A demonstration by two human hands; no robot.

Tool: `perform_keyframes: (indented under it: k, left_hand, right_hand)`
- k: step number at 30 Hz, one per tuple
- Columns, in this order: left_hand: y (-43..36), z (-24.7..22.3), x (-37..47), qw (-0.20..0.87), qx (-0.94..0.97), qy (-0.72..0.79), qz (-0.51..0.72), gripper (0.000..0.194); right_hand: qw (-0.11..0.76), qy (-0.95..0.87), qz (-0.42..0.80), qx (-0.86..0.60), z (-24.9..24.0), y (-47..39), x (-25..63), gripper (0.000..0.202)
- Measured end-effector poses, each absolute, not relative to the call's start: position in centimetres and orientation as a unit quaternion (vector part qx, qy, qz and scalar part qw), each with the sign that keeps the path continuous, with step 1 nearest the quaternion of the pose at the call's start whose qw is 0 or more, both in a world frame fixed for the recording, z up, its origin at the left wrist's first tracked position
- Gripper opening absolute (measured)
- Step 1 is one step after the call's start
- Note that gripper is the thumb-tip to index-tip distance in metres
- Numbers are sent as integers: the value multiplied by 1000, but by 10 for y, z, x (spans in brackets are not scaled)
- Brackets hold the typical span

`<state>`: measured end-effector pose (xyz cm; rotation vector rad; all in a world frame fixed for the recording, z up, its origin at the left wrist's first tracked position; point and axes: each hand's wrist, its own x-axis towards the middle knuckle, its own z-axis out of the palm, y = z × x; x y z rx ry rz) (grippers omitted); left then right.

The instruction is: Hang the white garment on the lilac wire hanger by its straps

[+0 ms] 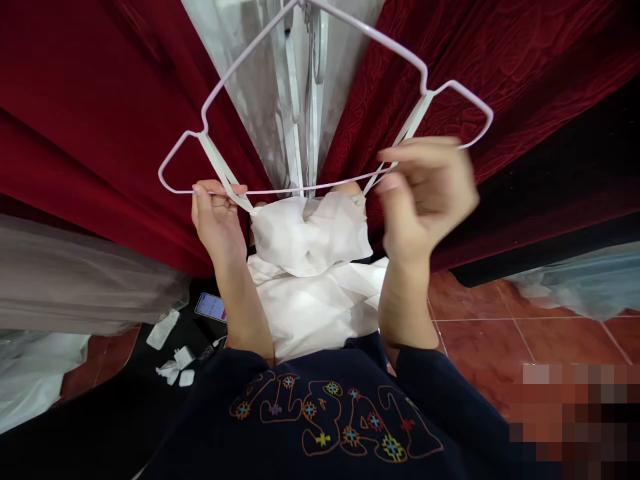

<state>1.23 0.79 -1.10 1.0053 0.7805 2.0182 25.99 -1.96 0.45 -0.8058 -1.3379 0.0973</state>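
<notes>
Head view. Room: dark red fabric curtains (115, 120) hang beyond the fingers, L & R; btwn them, ahead, stand slim white vertical poles (300, 113) w/ translucent white sheeting (250, 67). Grey sheer fabric (85, 280) hangs to the L of the L fingers; pale blue sheer fabric (580, 280) sits low, to the R of the R fingers. Floor below R fingers: reddish-brown square tiles (475, 347). Flat black surface (125, 390), below L fingers, bears a smartphone w/ lit screen (211, 307), white charger block (184, 357), small white rounded case (187, 378).

Fingers, L hand (217, 217): narrow, closed on lower bar of pale lilac angular hanger (373, 31), at the L strap. Fingers, R hand (430, 200): motion-blurred; thumb & index slightly apart, near R strap, w/ lower bar passing btwn tips. Contact/grip: cannot tell.

White soft-fabric garment (310, 233): btwn & below both hands' fingers; gathered top under lower bar, remainder spread nearer the wearer's navy embroidered shirt (325, 400). Flat white straps (216, 157) run up from garment, 1 per side, over hanger notches.
</notes>
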Motion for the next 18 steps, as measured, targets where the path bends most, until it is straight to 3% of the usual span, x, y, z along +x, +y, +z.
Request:
perform_keyframes:
  k: [2, 4, 10, 13, 15, 18]
  left_hand:
    - [7, -12, 12, 367, 401, 315, 778, 47]
    - [6, -15, 12, 362, 413, 331, 767, 44]
    - [-6, -19, 10, 408, 467, 411, 668, 53]
    - [-25, -7, 6, 406, 539, 440, 593, 42]
    - [-38, 6, 3, 412, 556, 414, 591, 37]
    - [-45, 27, -5, 466, 530, 326, 630, 44]
  right_hand:
    - [613, -701, 128, -342, -15, -17, 242, 27]
    - [578, -725, 164, -338, -33, -10, 229, 33]
    - [645, -657, 164, -354, -54, 4, 215, 25]
    - [641, -659, 171, -354, -53, 4, 216, 25]
    - [644, -653, 171, -360, -55, 6, 218, 26]
    - [648, -646, 165, -368, -58, 10, 220, 29]
